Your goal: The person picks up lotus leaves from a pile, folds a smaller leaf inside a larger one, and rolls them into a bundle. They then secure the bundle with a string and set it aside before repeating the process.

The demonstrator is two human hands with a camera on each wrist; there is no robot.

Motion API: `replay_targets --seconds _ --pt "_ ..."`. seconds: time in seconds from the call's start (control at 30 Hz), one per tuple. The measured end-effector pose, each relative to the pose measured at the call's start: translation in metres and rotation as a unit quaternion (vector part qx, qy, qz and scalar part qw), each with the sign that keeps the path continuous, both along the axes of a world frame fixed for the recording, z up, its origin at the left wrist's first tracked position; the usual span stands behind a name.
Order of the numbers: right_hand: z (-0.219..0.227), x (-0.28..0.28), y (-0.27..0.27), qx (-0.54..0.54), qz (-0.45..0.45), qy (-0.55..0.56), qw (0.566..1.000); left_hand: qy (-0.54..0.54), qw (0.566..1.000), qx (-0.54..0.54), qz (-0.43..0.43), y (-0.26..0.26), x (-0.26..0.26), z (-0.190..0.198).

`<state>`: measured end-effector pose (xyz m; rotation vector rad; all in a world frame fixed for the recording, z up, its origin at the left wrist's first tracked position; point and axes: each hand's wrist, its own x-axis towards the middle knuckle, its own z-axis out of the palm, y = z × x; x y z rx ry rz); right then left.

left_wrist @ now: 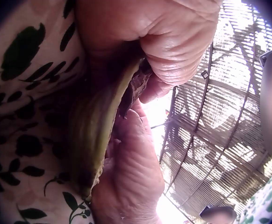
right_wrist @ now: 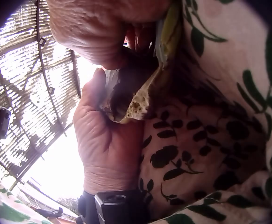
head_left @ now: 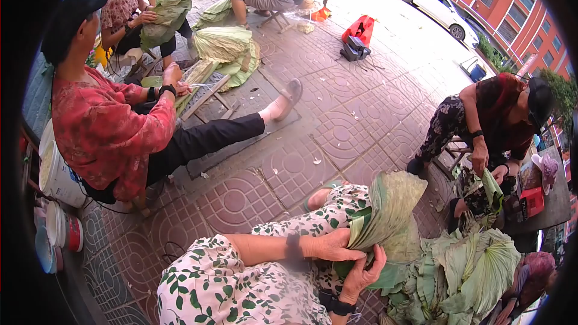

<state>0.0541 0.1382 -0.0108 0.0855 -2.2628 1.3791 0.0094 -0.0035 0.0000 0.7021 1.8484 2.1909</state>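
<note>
A thick bundle of folded green-brown leaves (head_left: 391, 210) lies across the patterned lap. My left hand (head_left: 332, 245) grips its lower edge, and my right hand (head_left: 365, 269) pinches the edge just beside it, close to the left fingertips. In the left wrist view, my left hand (left_wrist: 150, 37) is at the top and my right hand (left_wrist: 129, 172) below, with a curved leaf edge (left_wrist: 98, 126) between them. The right wrist view has my right hand (right_wrist: 108, 28) above, my left hand (right_wrist: 110, 149) below, and a pale torn leaf end (right_wrist: 138, 105) between; some fingertips are hidden.
A large leaf pile (head_left: 457, 271) lies right of my hands. Seated people handle leaves at upper left and right. White buckets (head_left: 60, 174) stand at left, and a red bag (head_left: 360, 29) rests on the paving (head_left: 337, 126).
</note>
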Motion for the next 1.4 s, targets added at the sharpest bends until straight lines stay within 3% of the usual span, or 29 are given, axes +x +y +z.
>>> replay_targets --seconds 1.4 --pt "-0.0044 -0.0009 0.0020 0.014 -0.003 0.005 1.000 0.002 1.000 0.000 0.004 -0.0016 -0.0003 0.0014"
